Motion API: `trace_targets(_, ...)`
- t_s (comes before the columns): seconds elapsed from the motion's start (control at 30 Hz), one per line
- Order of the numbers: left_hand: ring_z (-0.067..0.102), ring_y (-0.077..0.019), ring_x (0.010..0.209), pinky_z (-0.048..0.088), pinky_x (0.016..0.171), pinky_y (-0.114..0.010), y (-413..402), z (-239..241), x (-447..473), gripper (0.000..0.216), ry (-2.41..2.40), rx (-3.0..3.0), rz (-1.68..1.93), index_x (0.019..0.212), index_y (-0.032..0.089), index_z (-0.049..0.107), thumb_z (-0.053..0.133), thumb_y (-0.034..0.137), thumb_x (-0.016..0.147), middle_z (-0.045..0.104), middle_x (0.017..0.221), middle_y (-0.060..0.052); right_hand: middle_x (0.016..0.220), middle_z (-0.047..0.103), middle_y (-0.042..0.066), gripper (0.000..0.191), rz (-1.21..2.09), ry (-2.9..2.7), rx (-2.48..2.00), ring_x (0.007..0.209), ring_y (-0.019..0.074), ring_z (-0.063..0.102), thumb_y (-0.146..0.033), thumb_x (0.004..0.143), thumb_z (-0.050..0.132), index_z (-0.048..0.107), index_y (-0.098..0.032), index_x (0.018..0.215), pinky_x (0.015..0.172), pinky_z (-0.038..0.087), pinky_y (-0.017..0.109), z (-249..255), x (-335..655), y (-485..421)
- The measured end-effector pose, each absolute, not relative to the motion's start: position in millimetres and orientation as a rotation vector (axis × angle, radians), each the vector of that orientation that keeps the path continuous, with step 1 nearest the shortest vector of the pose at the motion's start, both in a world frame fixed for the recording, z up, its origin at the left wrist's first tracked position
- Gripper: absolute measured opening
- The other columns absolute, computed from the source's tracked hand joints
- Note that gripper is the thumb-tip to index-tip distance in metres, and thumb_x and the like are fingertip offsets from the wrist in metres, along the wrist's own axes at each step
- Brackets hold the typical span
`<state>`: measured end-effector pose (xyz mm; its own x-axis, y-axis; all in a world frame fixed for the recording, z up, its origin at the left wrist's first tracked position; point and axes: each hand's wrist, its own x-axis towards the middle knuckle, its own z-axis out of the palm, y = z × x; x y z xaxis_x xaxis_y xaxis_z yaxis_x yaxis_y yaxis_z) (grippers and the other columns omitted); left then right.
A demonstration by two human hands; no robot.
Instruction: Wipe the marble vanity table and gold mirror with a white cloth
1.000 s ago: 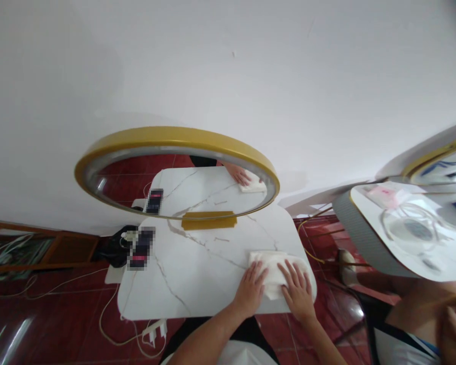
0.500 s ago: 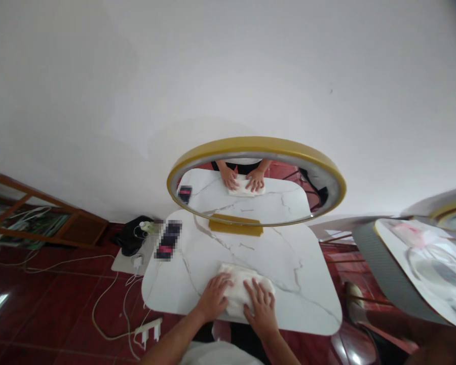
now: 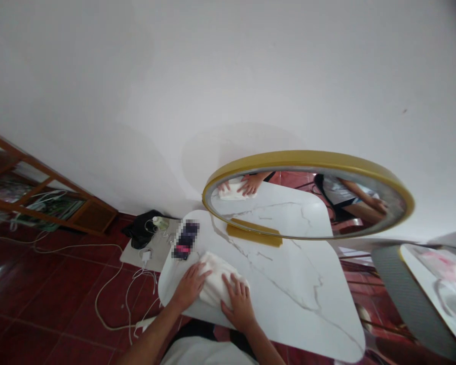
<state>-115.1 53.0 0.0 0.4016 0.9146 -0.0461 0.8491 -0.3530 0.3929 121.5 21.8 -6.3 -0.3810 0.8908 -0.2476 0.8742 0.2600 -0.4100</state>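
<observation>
1. I see a white, roughly rectangular cloth (image 3: 216, 280), matt and soft-looking, with a wrinkled surface.
2. The white, round-cornered tabletop (image 3: 289, 309) looks smooth, faintly shiny, with grey marble-like veining.
3. The gold-coloured, rounded mirror frame (image 3: 307, 158) has a satin sheen; I can't tell metal from plastic. Its glass (image 3: 292, 215) is reflective.
4. Dark-red, square floor tiles (image 3: 45, 301) look glossy from here.
5. The brown, angular cabinet (image 3: 95, 219) appears wooden.
6. The pale, flat wall (image 3: 231, 76) reads matt.
</observation>
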Motion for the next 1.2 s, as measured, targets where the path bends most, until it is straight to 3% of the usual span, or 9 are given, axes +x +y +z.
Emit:
trace_targets(0.1,0.038,-0.0228,0.125,0.034,0.104,-0.045,91.0,3.0,-111.2,0.053,1.711,2.331,0.326,0.127,0.037,0.045,0.04,0.008,0.083,0.044,0.134,0.0,0.143,0.032,0.012,0.076,0.816,-2.462,-1.694,0.131,0.0295,0.028,-0.041,0.081,0.047,0.009,-0.023,0.145,0.102,0.028,0.048,7.4,109.1,29.3)
trace_targets(0.2,0.046,-0.0228,0.114,0.041,0.096,-0.042,124.9,12.0,-97.9,0.039,1.917,2.207,0.441,0.12,0.026,0.051,0.038,0.011,0.086,0.051,0.121,-0.006,0.139,0.039,0.009,0.071,0.934,-2.531,-1.584,0.127,0.0265,0.035,-0.038,0.08,0.048,0.018,-0.026,0.144,0.103,0.027,0.044,20.4,101.5,35.6)
trace_targets(0.33,0.053,-0.019,0.1,0.045,0.09,-0.037,140.8,22.5,-80.9,0.027,1.814,2.104,0.536,0.107,0.021,0.054,0.035,0.016,0.089,0.055,0.103,-0.006,0.147,0.026,0.0,0.068,1.0,-2.619,-1.44,0.132,0.0256,0.026,-0.038,0.078,0.051,0.023,-0.036,0.141,0.109,0.02,0.044,23.8,98.4,41.5)
trace_targets(0.47,0.045,-0.0204,0.119,0.041,0.098,-0.037,129.4,18.2,-77.9,0.041,1.649,2.125,0.531,0.126,0.023,0.043,0.043,0.02,0.085,0.046,0.126,-0.008,0.152,0.009,0.0,0.082,1.002,-2.645,-1.404,0.137,0.0252,0.011,-0.031,0.072,0.055,0.014,-0.032,0.143,0.11,0.019,0.043,14.5,92.8,44.1)
trace_targets(0.63,0.036,-0.0228,0.128,0.038,0.101,-0.04,132.1,2.3,-82.6,0.052,1.692,2.135,0.488,0.138,0.026,0.029,0.04,0.022,0.088,0.036,0.14,-0.009,0.152,0.002,-0.001,0.088,0.962,-2.647,-1.421,0.138,0.0242,0.007,-0.024,0.068,0.054,0.011,-0.029,0.144,0.111,0.021,0.042,7.1,81.2,56.6)
trace_targets(1.0,0.031,-0.022,0.132,0.034,0.105,-0.041,210.2,-6.4,-79.2,0.049,1.792,2.081,0.564,0.136,0.022,0.034,0.035,0.013,0.088,0.033,0.143,-0.009,0.15,0.017,0.006,0.069,0.828,-2.56,-1.479,0.137,0.0239,0.011,-0.023,0.071,0.055,0.034,-0.021,0.137,0.11,0.022,0.042,3.9,53.9,131.5)
trace_targets(1.2,0.028,-0.0218,0.133,0.032,0.106,-0.043,198.1,-1.8,-76.6,0.051,1.814,2.047,0.604,0.136,0.024,0.034,0.034,0.012,0.087,0.032,0.144,-0.008,0.149,0.022,0.005,0.066,0.84,-2.531,-1.508,0.137,0.0245,0.013,-0.027,0.073,0.055,0.035,-0.023,0.136,0.11,0.021,0.043,4.7,55.6,120.9)
